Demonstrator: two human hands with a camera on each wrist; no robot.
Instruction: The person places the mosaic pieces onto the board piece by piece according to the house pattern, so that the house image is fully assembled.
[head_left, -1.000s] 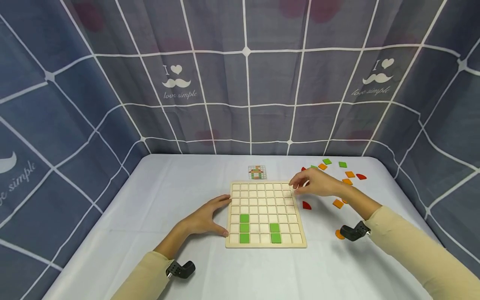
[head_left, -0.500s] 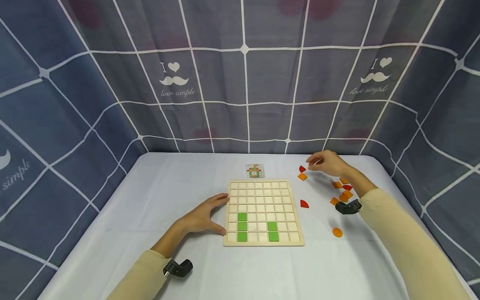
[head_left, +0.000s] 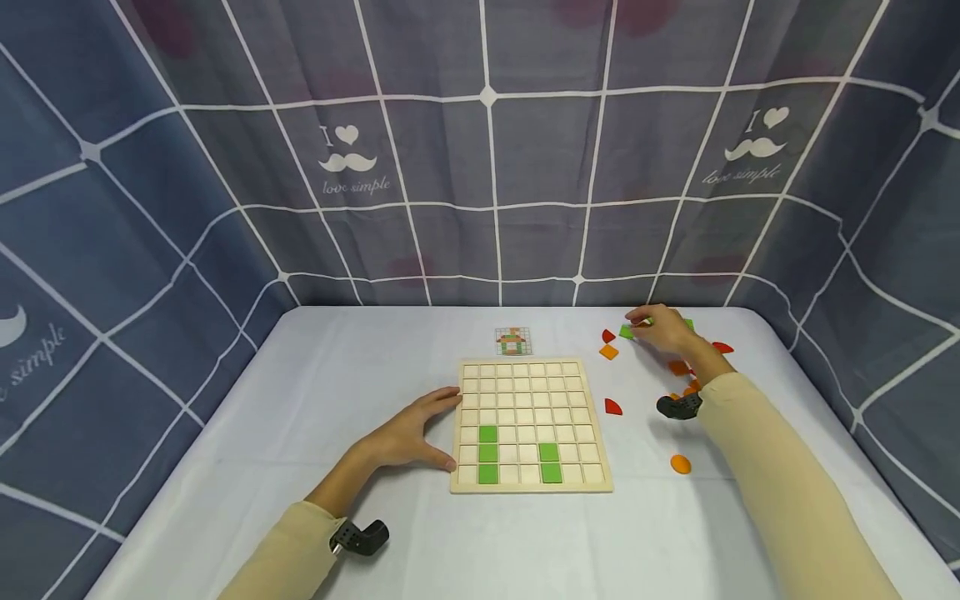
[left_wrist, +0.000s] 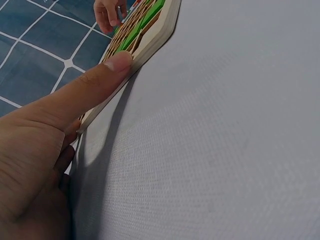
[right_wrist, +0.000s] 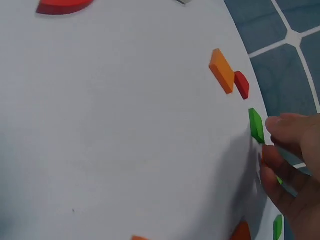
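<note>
My left hand (head_left: pixel 408 435) rests at the left edge of a wooden grid board (head_left: pixel 531 488), fingers straight and spread. Its thumb (left_wrist: pixel 118 62) touches the board's side in the left wrist view. Green square tiles (head_left: pixel 488 452) fill cells in two columns of the board's lower rows. My right hand (head_left: pixel 663 331) is over loose tiles at the back right, thumb and fingers apart. Beside its fingertips lies a green tile (right_wrist: pixel 256 126); another green tile (right_wrist: pixel 279 180) shows partly behind the fingers. No tile is visibly pinched.
A small pattern card (head_left: pixel 513 342) lies behind the board. Red quarter-circle pieces (head_left: pixel 612 407), an orange tile (head_left: pixel 609 352) and an orange disc (head_left: pixel 680 464) are scattered right of the board. The right forearm partly covers more pieces. A checked curtain (head_left: pixel 540 242) stands behind the table.
My right hand has moved from the board's upper right edge to the loose tiles at the back right, then slightly further right. The left hand has stayed on the board's edge.
</note>
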